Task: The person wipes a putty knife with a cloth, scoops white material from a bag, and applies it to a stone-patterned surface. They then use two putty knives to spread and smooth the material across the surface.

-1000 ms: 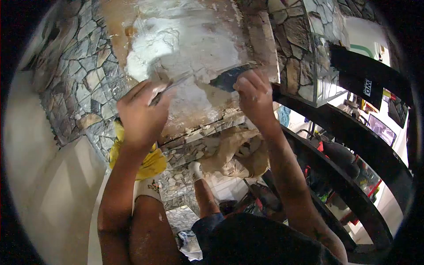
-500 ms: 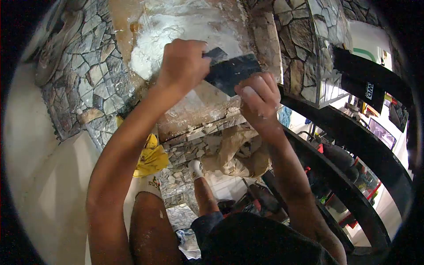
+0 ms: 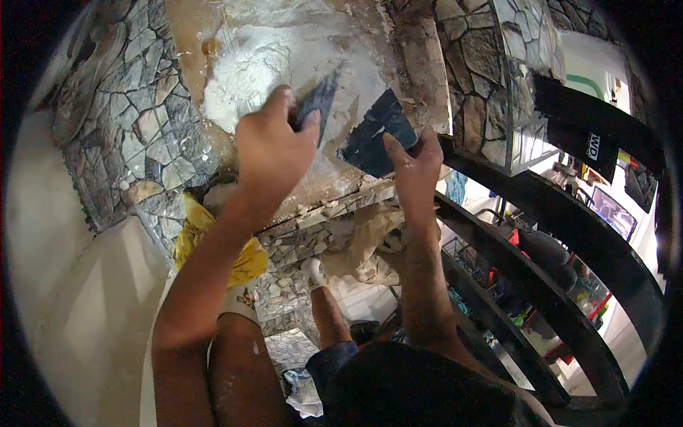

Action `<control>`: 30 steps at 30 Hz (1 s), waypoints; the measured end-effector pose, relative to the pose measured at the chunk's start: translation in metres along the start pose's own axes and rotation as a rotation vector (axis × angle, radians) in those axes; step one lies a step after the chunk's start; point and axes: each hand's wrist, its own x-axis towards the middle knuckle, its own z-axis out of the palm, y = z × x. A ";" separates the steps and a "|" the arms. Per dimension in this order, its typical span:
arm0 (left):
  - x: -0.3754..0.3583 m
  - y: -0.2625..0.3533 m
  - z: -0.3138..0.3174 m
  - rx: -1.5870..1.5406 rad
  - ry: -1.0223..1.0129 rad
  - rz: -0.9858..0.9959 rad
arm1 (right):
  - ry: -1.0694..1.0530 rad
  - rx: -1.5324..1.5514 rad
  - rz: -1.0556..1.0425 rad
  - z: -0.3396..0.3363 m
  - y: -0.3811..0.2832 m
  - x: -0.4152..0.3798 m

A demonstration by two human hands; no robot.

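My left hand (image 3: 274, 146) pinches a dark, thin spreader blade (image 3: 321, 99) that stands at a slant, its far end blurred over the white smear. In my right hand (image 3: 420, 167), thumb and fingers clamp the lower right edge of a wider dark flat scraper (image 3: 380, 132), which has a ragged, crusted left edge. The two blades are apart. Beyond my left hand a thick mound of white plaster-like paste (image 3: 245, 75) lies on a tan, stained board (image 3: 191, 32).
Stone-patterned surfaces flank the board on the left (image 3: 146, 117) and right (image 3: 477, 57). Black curved rails (image 3: 562, 196) run along the right. Below are a yellow cloth (image 3: 249, 262), a crumpled brown paper bag (image 3: 370, 249) and my legs on the stone-patterned steps.
The two blades, overlapping before, have separated. My left hand has moved down and its blade now points up and away. My right hand has lowered slightly, its scraper turned more upright.
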 end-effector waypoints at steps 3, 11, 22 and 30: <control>-0.015 0.013 -0.001 0.007 -0.014 0.052 | 0.012 0.101 0.050 0.012 -0.011 0.001; -0.009 0.004 0.012 -0.043 -0.081 0.120 | 0.074 -0.100 -0.192 0.036 -0.055 -0.001; 0.000 0.001 -0.004 -0.021 -0.066 -0.187 | 0.030 0.105 -0.014 0.004 -0.023 0.000; -0.024 0.029 -0.017 -0.012 -0.224 0.073 | 0.009 0.080 0.036 0.017 -0.041 -0.001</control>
